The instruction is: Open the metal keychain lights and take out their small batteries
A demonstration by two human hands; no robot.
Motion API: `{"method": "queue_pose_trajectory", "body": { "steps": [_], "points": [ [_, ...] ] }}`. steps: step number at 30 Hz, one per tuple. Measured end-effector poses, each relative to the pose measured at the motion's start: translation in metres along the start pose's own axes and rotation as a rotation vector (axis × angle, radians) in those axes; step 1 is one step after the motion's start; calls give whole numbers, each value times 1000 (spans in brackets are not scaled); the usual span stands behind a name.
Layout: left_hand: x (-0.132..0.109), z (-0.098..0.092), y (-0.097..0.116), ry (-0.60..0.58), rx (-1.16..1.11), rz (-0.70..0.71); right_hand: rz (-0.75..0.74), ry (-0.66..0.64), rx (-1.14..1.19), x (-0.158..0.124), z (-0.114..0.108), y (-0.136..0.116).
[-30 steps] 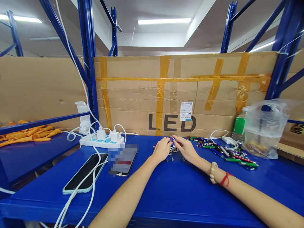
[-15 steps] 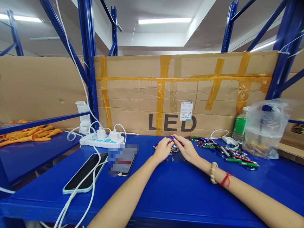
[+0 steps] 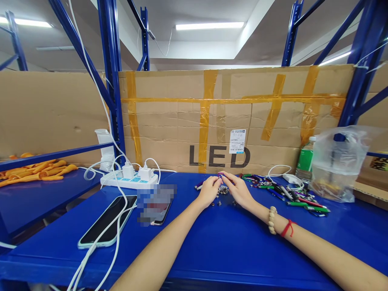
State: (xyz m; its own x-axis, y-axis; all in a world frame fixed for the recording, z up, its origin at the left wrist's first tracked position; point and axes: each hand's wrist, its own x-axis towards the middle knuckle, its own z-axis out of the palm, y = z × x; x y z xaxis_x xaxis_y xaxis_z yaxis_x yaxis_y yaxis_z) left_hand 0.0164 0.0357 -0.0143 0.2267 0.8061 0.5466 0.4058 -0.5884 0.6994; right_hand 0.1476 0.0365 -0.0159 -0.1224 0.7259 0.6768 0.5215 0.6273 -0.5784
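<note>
My left hand [image 3: 208, 190] and right hand [image 3: 239, 190] meet mid-bench [image 3: 212, 242]. The fingers [image 3: 228, 178] of both are pinched tight on a small purple piece [image 3: 220, 175], just above the small metal parts [image 3: 223, 192], likely so the parts are close at hand.

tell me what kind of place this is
Likely a warehouse packing or assembly bench: tall blue steel racking, a taped brown cardboard sheet printed LED, and a blue worktop strewn with small coloured pen-like gadgets.
</note>
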Motion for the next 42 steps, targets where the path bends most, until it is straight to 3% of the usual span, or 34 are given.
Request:
{"method": "queue_pose_trajectory", "body": {
  "steps": [9,16,19,23,30,37,40,42],
  "points": [
    [2,0,-7,-82,10,40,9,-11,25,0,-1,-2],
    [-3,-1,0,-115,-74,4,30,9,43,2,-2,-3],
    [-3,-2,1,-73,-18,-8,35,49,36,3,-3,0],
    [-1,-6,-3,65,155,-62,41,78,-3,4,-4,6],
    [0,-15,-12,157,532,-141,109,-131,-164,4,-1,15],
    [-2,-16,-17,134,582,-201,143,-193,-276,1,-1,11],
    [-3,-18,-13,129,559,-110,104,-224,-335,-1,0,8],
    [-3,-20,-9,67,579,56,73,-259,-387,-2,1,8]
  ]
}}
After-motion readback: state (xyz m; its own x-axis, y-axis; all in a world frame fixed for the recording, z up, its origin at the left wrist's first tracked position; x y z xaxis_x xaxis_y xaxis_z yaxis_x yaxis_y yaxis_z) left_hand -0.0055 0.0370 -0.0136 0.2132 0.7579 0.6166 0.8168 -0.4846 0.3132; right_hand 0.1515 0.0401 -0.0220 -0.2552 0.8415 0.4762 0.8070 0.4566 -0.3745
